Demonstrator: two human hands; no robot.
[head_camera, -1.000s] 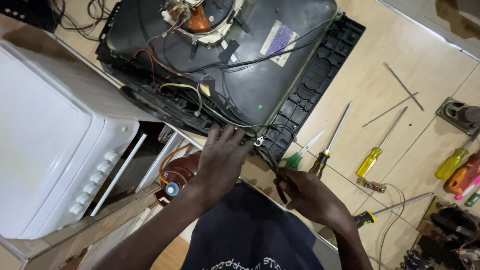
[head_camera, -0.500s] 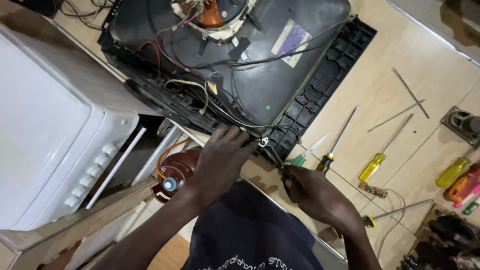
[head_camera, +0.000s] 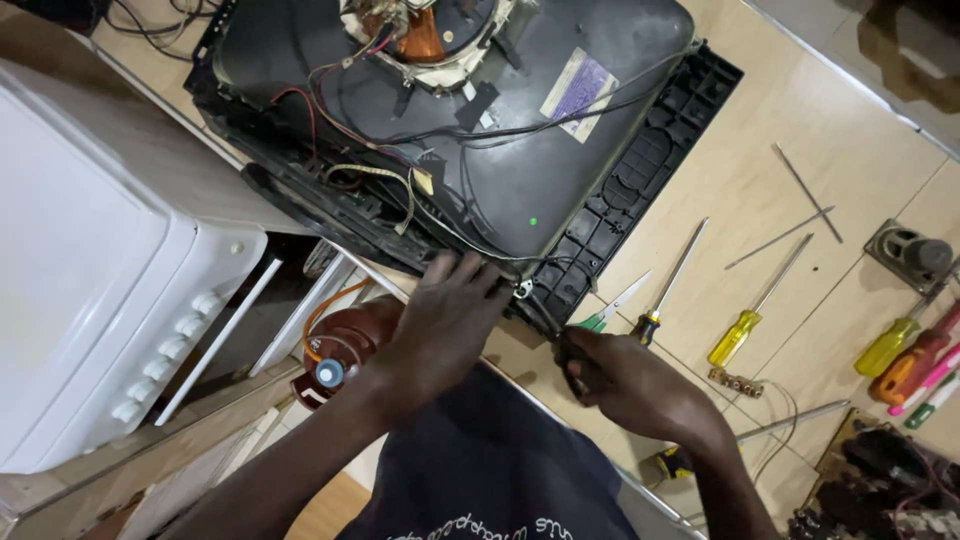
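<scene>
Head view, looking down. An opened CRT television (head_camera: 520, 170) lies face-down on the tiled floor (head_camera: 760, 200), its grey picture tube upward with the copper deflection yoke (head_camera: 420, 35) and loose wires on top, and its black plastic front frame (head_camera: 640, 180) showing along the right edge. Left hand (head_camera: 445, 320) lies palm-down on the near corner of the set, fingers spread and pressing the tube's edge and wires. Right hand (head_camera: 625, 375) is closed round a dark tool handle (head_camera: 560, 345), tip aimed at the metal corner bracket (head_camera: 522, 290) just beside the left fingertips; tool type cannot be told. Near the right hand on the floor: green-handled scissors (head_camera: 610, 308), a black-handled screwdriver (head_camera: 672, 275), a yellow-handled screwdriver (head_camera: 755, 305). A white cooker (head_camera: 100, 270) stands at left, a red gas cylinder (head_camera: 340, 350) beside it.
</scene>
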